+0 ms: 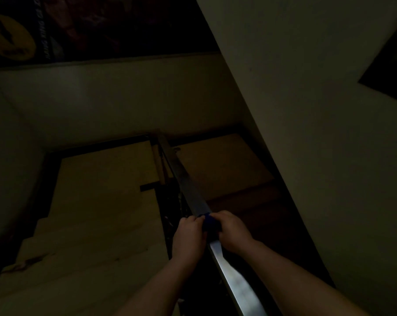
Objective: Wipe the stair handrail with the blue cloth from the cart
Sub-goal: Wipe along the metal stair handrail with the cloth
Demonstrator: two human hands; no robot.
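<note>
Wiping under way in dim light: left hand [188,236] and right hand [233,231] both closed around the blue cloth [210,222] wrapped over the handrail [234,277], mid-run, rail length toward the landing [106,179] seemingly left.

A dim indoor stairwell: pale stair steps [90,236] descend to a landing [106,174] between plain walls [307,110], with a metal handrail [236,270].
</note>
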